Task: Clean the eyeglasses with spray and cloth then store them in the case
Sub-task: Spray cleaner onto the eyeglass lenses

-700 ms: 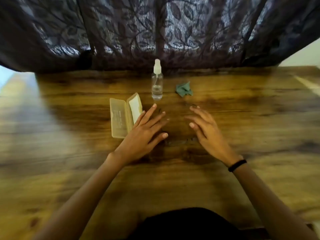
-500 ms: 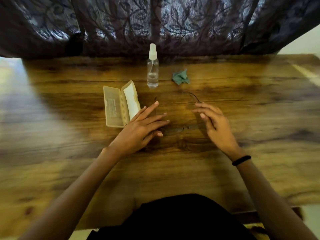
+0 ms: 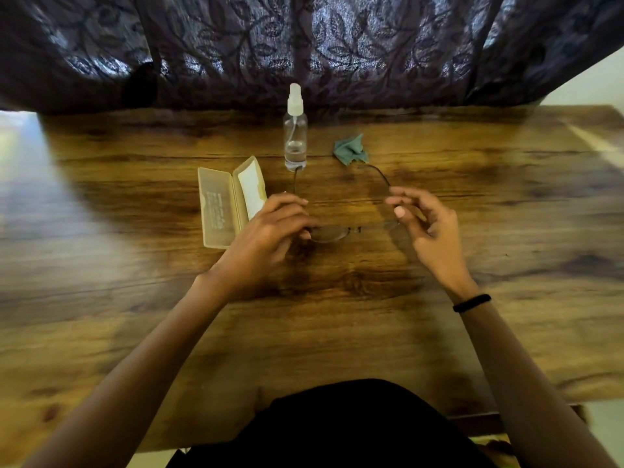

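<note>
Against the dark curtain (image 3: 337, 45), your 2 hands, flat and open 0.7 s ago, now pinch the eyeglasses (image 3: 332, 233) at each temple, left hand (image 3: 270, 231) and right hand (image 3: 425, 228), so you're ready to spray.

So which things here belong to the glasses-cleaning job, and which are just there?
Job:
- glasses, held by left hand and right hand
- spray bottle
- cloth
- open case

Just there:
- curtain
- wristband
- table
</note>
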### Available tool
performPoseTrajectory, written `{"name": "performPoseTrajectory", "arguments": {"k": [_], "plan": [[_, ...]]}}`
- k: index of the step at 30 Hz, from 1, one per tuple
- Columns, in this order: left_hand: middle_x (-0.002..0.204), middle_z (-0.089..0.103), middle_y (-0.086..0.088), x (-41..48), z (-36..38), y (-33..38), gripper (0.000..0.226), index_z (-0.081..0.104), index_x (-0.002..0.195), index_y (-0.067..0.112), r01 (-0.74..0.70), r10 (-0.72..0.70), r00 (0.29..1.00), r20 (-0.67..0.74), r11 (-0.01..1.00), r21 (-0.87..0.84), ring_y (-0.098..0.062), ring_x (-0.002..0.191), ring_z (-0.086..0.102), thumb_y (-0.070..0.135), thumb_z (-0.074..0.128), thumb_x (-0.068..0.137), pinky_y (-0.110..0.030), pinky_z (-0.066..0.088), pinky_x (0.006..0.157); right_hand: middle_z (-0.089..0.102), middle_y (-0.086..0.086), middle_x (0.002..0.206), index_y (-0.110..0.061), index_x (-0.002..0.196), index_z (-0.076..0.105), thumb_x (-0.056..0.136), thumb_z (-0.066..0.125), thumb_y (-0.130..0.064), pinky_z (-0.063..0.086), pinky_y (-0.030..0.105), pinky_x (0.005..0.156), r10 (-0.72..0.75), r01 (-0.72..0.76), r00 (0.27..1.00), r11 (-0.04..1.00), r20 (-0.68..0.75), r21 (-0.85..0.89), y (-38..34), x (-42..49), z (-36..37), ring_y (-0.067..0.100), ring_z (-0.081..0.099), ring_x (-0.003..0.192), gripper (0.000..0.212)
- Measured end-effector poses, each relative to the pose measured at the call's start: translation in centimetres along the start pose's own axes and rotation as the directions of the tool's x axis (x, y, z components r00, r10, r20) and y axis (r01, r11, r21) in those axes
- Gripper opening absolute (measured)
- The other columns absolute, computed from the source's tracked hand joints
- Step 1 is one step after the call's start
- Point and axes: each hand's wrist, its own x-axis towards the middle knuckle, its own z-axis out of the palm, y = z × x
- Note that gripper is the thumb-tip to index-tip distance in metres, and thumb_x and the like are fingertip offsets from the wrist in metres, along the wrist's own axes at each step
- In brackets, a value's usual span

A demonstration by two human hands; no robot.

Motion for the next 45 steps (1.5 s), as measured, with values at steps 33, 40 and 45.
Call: {"name": "performPoseTrajectory", "arguments": {"k": [33, 40, 45], "plan": [[0.098, 0.065, 0.033, 2.4, -13.0, -5.8, 0.033, 0.058, 0.111, 0.011, 0.167, -0.249, 0.834, -0.493, 0.965, -0.205, 0.01, 0.092, 0.06, -0.005, 0.058, 0.082, -0.007, 0.045, 0.082, 0.059, 0.0, 0.113, -0.022, 0.127, 0.045, 0.076, 0.071, -0.037, 0.053, 0.027, 0.086, 0.039, -0.05, 0.998, 0.98, 0.059, 0.193, -0.8, 14.3, 13.6, 0.008, 0.058, 0.103, 0.059], [0.092, 0.068, 0.026, 2.4, -12.9, -6.3, 0.033, 0.058, 0.114, 0.011, 0.21, -0.295, 0.807, -0.511, 0.953, -0.218, 0.007, 0.092, 0.061, -0.002, 0.057, 0.084, -0.01, 0.046, 0.084, 0.053, -0.011, 0.099, -0.016, 0.135, 0.027, 0.083, 0.064, -0.031, 0.043, 0.002, 0.052, -0.024, 0.003, 0.986, 0.991, 0.164, 0.13, -0.2, 13.2, 14.7, -0.011, 0.058, 0.079, 0.065], [0.098, 0.062, 0.01, 2.6, -12.6, -6.3, 0.034, 0.058, 0.115, 0.009, 0.243, -0.285, 0.797, -0.532, 0.958, -0.149, 0.011, 0.093, 0.059, -0.003, 0.058, 0.083, -0.007, 0.044, 0.084, 0.054, -0.003, 0.099, -0.03, 0.141, 0.011, 0.088, 0.055, -0.035, 0.047, 0.019, 0.069, -0.028, 0.008, 0.998, 0.956, 0.064, 0.293, -0.9, 11.4, 13.2, 0.005, 0.058, 0.082, 0.068]]}}
